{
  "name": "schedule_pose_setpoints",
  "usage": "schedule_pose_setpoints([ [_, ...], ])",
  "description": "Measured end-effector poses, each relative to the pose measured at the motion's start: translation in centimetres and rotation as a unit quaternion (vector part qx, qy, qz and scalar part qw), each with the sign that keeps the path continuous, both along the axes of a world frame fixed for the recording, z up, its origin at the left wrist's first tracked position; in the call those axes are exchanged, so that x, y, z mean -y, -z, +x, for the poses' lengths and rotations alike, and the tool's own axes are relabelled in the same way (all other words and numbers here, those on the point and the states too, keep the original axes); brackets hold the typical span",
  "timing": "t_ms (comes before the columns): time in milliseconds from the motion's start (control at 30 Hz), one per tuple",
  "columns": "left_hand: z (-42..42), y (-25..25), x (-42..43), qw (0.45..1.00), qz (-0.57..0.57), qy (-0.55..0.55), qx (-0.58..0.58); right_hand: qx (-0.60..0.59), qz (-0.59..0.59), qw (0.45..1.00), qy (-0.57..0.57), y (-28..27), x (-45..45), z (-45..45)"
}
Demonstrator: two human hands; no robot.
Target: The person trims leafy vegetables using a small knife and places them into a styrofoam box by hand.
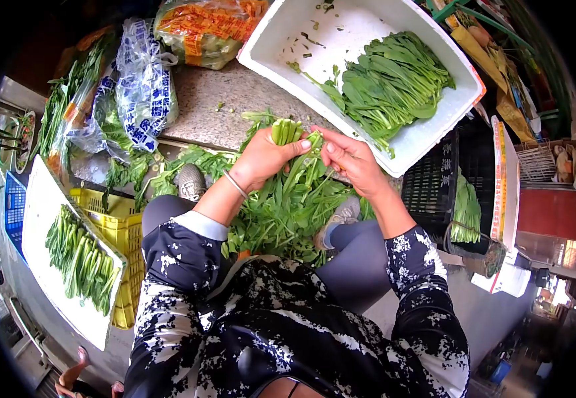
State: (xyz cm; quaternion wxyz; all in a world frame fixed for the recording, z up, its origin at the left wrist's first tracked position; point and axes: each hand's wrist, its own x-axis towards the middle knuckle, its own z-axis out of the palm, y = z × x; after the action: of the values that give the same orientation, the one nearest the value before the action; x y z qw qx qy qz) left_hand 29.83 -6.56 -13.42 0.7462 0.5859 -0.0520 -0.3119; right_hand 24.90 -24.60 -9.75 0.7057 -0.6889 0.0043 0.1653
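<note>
a bunch is clasped by left fingers, seemingly to stay even; a stalk is pinched by right fingers.

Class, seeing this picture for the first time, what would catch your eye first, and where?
Probably the white foam box at upper right, with leafy greens bunched inside it. Next, at the centre, the left hand grips a bundle of green stems and the right hand is close beside it, above a pile of loose leaves.

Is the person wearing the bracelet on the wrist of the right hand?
No, the bracelet is on the wrist of the left hand, which holds a bundle of green stems.
</note>
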Motion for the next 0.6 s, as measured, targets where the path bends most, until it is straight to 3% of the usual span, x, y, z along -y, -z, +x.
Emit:
schedule_pose_setpoints([
  [333, 0.0, 0.1, 0.0, 0.999, 0.004, 0.036, 0.0, 0.035, -0.092, 0.995, -0.011, -0.5, 0.7, -0.3],
  [400, 0.0, 0.1, -0.2, 0.998, -0.039, 0.048, -0.007, 0.089, -0.09, 0.992, 0.021, 2.0, 1.7, 0.1],
  [533, -0.1, -1.1, -0.7, 0.994, -0.078, 0.064, -0.045, 0.041, -0.121, 0.99, 0.056, 2.5, 4.8, 1.7],
  [600, 0.1, -1.5, -0.7, 0.993, -0.08, 0.079, -0.042, -0.028, -0.415, 0.907, 0.07, 2.2, 7.8, 3.8],
])
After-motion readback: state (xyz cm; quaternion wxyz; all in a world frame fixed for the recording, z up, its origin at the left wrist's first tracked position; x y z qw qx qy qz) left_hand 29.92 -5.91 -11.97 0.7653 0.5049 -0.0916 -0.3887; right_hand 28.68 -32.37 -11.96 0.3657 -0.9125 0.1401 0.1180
